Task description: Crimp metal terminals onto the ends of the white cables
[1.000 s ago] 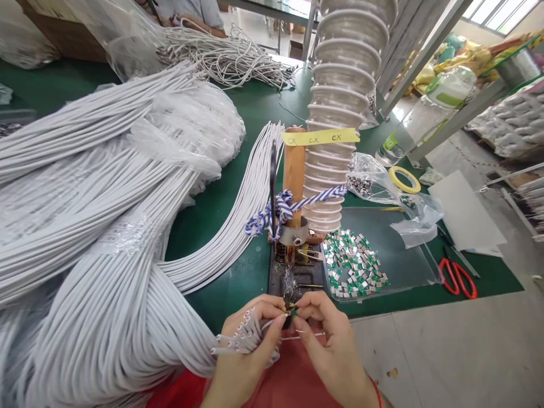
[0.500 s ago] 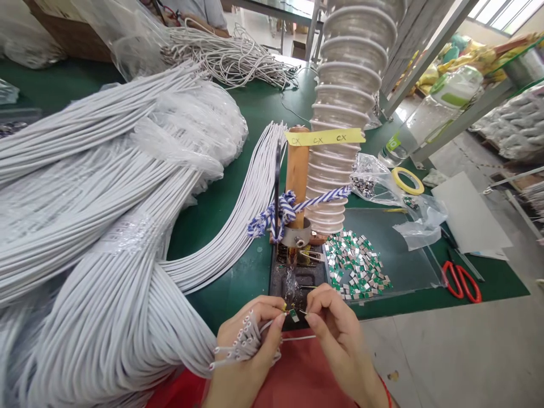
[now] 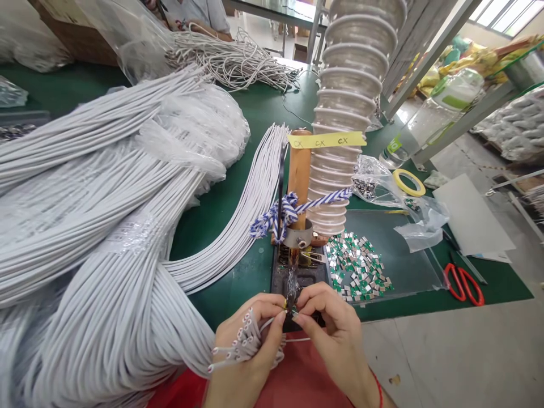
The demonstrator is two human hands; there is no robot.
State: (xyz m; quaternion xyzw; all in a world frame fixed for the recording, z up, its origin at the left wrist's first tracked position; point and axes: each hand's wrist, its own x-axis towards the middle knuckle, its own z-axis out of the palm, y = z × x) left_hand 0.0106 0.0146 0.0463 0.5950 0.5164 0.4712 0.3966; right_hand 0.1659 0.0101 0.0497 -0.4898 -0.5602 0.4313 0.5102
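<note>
My left hand is closed around a bunch of white cables with their cut ends fanned out. Its thumb and forefinger pinch the end of one cable. Fingertip to fingertip with it, my right hand pinches a tiny green and silver connector board, mostly hidden by the fingers. Both hands meet just below the tip of an upright soldering iron. The iron's wooden handle is tied with a blue and white cord and stands over a dark base.
Large bundles of white cable cover the left. A clear ribbed hose rises behind the iron. Loose connector boards lie to the right, with red scissors and yellow tape beyond. Another person's arm shows at the back.
My right hand has moved left, closing the gap to my left fingertips. The small board, plainly visible before, is now largely covered. My left hand stays nearly in place.
</note>
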